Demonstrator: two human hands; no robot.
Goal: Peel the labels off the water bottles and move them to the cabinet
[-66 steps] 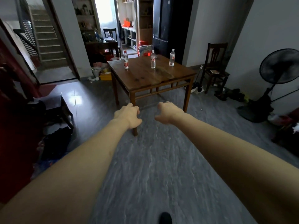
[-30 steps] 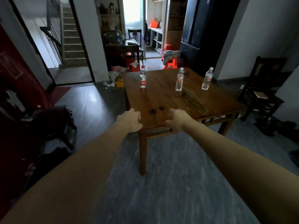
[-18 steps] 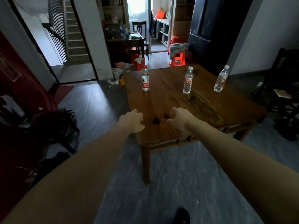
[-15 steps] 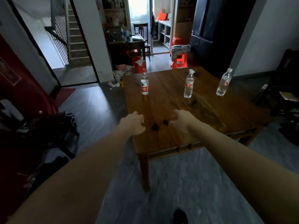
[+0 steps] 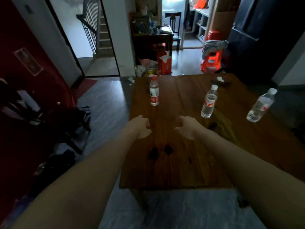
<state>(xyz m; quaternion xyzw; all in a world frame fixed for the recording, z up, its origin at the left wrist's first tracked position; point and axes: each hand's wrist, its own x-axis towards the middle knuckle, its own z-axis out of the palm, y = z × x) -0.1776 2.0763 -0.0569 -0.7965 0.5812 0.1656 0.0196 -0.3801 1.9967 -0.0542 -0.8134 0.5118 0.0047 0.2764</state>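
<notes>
Wooden table (image 5: 181,162) carries three labelled bottles (image 5: 154,91), well apart; I see my left hand (image 5: 140,126) and right hand (image 5: 186,127) above it, fingers loosely curled, empty.

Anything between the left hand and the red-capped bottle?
Nothing: the head view shows only bare wooden table between the left hand and the red-capped bottle.

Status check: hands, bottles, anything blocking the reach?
Left hand and right hand empty, fingers loosely curled, over the table. Three bottles upright, labels on: left bottle, middle bottle, right bottle. Nothing between hands and bottles.
</notes>
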